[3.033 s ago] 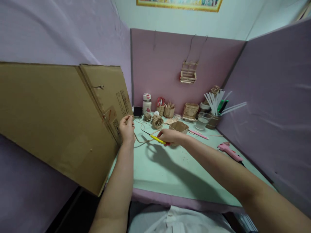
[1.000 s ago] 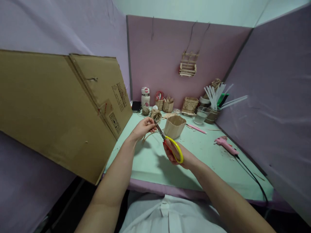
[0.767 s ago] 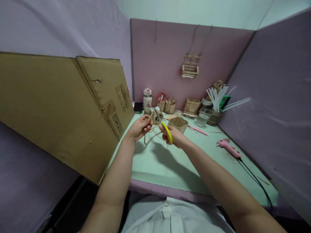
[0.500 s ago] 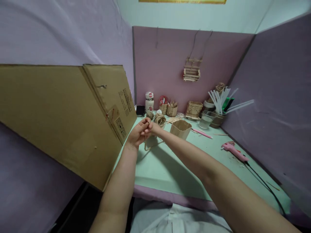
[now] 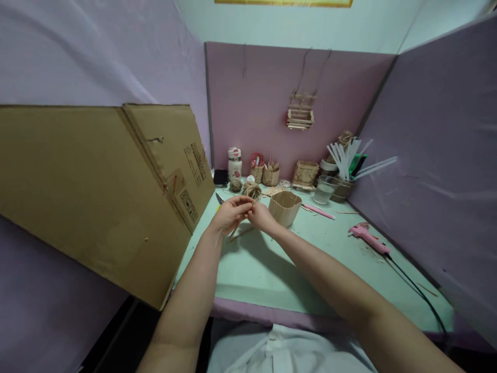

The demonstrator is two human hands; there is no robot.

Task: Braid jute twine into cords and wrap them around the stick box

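Note:
My left hand [image 5: 232, 213] and my right hand [image 5: 261, 215] meet above the table, fingertips pinched together on a length of tan jute cord. The cord [image 5: 241, 234] hangs in a loop below the hands; its ends are hidden by the fingers. Just behind them lies a coil of jute twine [image 5: 253, 190], with a smaller ball of twine [image 5: 235, 185] to its left. An open-topped container of wooden sticks [image 5: 285, 208] stands right of my right hand. Partly covered by my left hand are scissors [image 5: 219, 199] with a yellow part showing.
A pink glue gun [image 5: 368, 237] with a black cable lies at the right. A pink pen-like tool [image 5: 319, 211], a clear cup [image 5: 324, 190] and a pot holding white glue sticks [image 5: 344, 190] are farther back. A large cardboard sheet [image 5: 97, 202] leans at the left.
Both hands have moved slightly right and down, still pinching the cord. The small twine ball and the scissors now show more. The view has shifted a little.

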